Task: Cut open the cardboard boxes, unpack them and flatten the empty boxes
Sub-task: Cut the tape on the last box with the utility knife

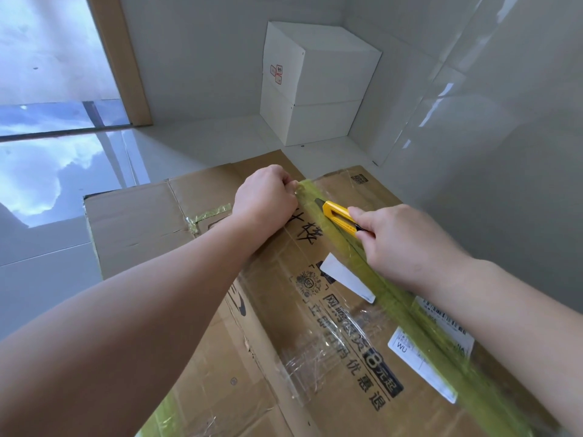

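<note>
Both hands work on top of a large cardboard box (pixel 239 326) that fills the lower half of the head view. Right hand (pixel 407 244): fingers curled round the rear of a yellow utility knife (pixel 339 216), the forefinger extended along its body; the knife's tip lies on the strip of yellow-green tape (pixel 372 269) that runs along the box's centre seam from the far edge toward the lower right corner of the view. Left hand (pixel 266 197): closed into a loose fist at the far end of the same strip, fingertips pinching or pressing the tape end; which of the 2 cannot be told. The left forearm crosses the box lid diagonally from the lower left.

Box surface: printed black characters, handwritten black marks under the left wrist, patches of clear film, a white paper label (pixel 348 279) just beside the tape, and shipping labels (pixel 441 339) partly covered by it. A shorter piece of the same tape (pixel 208 214) sits on the left flap.

Surroundings: the box stands on a glossy pale tiled floor (pixel 47 263). Well apart, in the room's corner, 2 white boxes (pixel 328 86) stand stacked, the upper bearing small red-framed stickers (pixel 276 74). A wood-coloured frame (pixel 120 58) borders a glass pane at upper left.
</note>
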### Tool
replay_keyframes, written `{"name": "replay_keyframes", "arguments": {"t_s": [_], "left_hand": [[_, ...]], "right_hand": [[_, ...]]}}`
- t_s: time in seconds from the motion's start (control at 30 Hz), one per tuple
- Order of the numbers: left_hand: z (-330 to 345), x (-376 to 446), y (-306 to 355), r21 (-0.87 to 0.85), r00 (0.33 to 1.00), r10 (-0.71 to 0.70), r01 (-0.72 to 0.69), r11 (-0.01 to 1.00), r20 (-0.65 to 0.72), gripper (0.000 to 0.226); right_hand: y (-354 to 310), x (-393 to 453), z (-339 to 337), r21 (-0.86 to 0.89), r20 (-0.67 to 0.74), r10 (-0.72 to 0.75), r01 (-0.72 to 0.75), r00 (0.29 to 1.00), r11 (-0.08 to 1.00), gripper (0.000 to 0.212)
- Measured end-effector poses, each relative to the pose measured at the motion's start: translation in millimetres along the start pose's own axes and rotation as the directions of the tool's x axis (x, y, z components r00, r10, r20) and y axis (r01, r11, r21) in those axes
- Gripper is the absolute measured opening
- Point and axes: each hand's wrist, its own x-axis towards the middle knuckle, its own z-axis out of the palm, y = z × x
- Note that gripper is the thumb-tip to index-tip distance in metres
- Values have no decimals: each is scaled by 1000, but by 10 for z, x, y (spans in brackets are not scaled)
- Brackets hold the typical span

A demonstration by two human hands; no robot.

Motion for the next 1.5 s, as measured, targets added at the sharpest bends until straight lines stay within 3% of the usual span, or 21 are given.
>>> {"name": "replay_keyframes", "arguments": {"t_s": [0.33, 1.17, 1.27, 1.33, 1.4, 1.47, 1.5], "left_hand": [[10, 8, -16, 24, 1000, 21, -21, 999, -8, 9], [42, 22, -38, 77, 998, 56, -55, 996, -20, 13], [25, -28, 25, 192, 987, 155, -146, 971, -32, 15], [-11, -102, 101, 226, 924, 383, -370, 901, -15, 30], [-26, -183, 211, 159, 761, 633, -649, 744, 144, 40], [2, -233, 305, 90, 611, 719, -779, 620, 330, 40], [21, -239, 334, 68, 595, 707, -781, 621, 382, 40]], "right_hand": [[119, -245, 61, 2, -42, -33, 33, 999, 999, 46], [241, -658, 105, -51, 10, -26, 26, 1000, 998, 47], [264, -733, 115, -71, 4, -17, 18, 1000, 997, 47], [257, -755, 135, -87, -7, -20, 20, 1000, 996, 48], [263, -770, 145, -101, -11, -24, 22, 1000, 995, 49], [275, -781, 139, -104, -6, -14, 13, 1000, 994, 49], [277, -787, 135, -104, -1, -7, 7, 1000, 995, 49]]}}
